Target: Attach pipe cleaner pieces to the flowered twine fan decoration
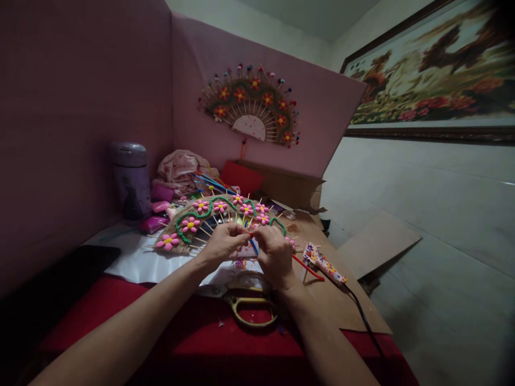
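My left hand [227,244] and my right hand [276,254] meet in front of a craft fan, fingers pinched together. Between the fingertips shows a small bit of a red pipe cleaner [308,268], whose long end sticks out past my right hand to the lower right. A short blue pipe cleaner [254,246] slants down between the two hands. Behind them lies the twine-covered fan [207,219] with thin sticks, pink flowers and a wavy green strip; my hands hide part of its lower middle. Below my hands rest large scissors [253,313] with gold-coloured handles.
A patterned glue gun [324,264] with a black cord lies on cardboard [354,300] at right. At left stands a purple bottle [132,179] beside pink packets [153,223]. Several pipe cleaners [215,182] lie behind the fan. Another decorated fan [251,110] hangs on the pink panel.
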The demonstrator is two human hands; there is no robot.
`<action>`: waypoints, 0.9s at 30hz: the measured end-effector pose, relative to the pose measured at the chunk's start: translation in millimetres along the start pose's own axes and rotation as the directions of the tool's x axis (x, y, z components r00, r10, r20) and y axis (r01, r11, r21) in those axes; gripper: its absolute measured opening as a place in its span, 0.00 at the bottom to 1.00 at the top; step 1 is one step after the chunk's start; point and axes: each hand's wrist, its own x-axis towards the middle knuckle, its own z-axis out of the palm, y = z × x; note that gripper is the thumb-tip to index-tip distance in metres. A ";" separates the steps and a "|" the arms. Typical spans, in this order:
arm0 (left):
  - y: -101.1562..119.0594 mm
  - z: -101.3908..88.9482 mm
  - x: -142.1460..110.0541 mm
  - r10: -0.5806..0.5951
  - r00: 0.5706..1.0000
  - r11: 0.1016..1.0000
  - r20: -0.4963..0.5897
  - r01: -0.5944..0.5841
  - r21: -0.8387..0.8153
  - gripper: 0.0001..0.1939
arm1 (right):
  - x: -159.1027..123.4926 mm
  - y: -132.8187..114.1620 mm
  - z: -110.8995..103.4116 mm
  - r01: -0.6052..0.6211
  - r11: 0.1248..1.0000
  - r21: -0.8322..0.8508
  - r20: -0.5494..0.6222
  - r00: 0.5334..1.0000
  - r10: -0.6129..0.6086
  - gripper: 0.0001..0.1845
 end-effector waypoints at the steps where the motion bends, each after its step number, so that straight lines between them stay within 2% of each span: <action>1: 0.9 -0.1 -0.5 -0.023 1.000 0.999 0.013 0.023 -0.035 0.15 | 0.1 0.0 0.5 -0.008 1.000 0.022 -0.007 1.000 0.008 0.07; 6: 2.9 -0.2 -1.7 -0.090 0.992 0.956 0.089 0.111 -0.270 0.15 | -1.3 -0.6 6.3 -0.063 0.985 0.159 -0.061 0.995 0.074 0.08; 9: 2.2 0.8 -1.2 -0.060 0.998 0.954 0.024 0.064 -0.293 0.14 | -4.2 -4.5 9.2 -0.028 0.990 0.137 -0.009 1.000 0.030 0.08; 11: 0.9 0.4 -0.1 0.017 0.997 0.986 -0.071 -0.028 -0.164 0.13 | -5.9 -7.4 8.9 0.032 0.997 0.067 0.042 0.999 -0.035 0.08; 13: -0.7 -1.7 1.3 0.159 0.976 0.986 -0.149 -0.149 0.079 0.10 | -6.3 -8.4 6.9 0.106 0.994 -0.001 0.094 0.990 -0.105 0.07; 15: -1.8 -4.9 2.7 0.298 0.948 0.911 -0.111 -0.248 0.328 0.06 | -5.4 -6.4 4.2 0.162 0.987 -0.017 0.124 0.979 -0.159 0.06; 17: -1.4 -8.4 3.5 0.332 0.943 0.842 0.032 -0.312 0.441 0.04 | -3.6 -2.2 2.2 0.156 0.987 0.034 0.101 0.982 -0.158 0.07; 19: 0.5 -11.2 3.6 0.242 0.955 0.874 0.173 -0.292 0.388 0.05 | -1.7 2.1 1.5 0.070 0.986 0.154 0.046 0.996 -0.078 0.08; 22: 3.6 -12.7 2.1 0.055 0.964 0.985 0.261 -0.096 0.147 0.09 | -0.2 4.7 2.7 -0.105 0.920 0.377 0.006 0.994 0.111 0.06; 24: 3.6 -11.6 0.7 -0.001 0.969 1.000 0.248 0.006 -0.022 0.12 | -0.6 3.0 4.1 -0.172 0.868 0.466 0.023 0.983 0.183 0.06; 27: 0.0 -6.7 -1.2 0.004 0.990 0.988 0.143 0.019 -0.155 0.14 | -2.9 -2.0 6.1 -0.182 0.847 0.499 0.061 0.983 0.175 0.08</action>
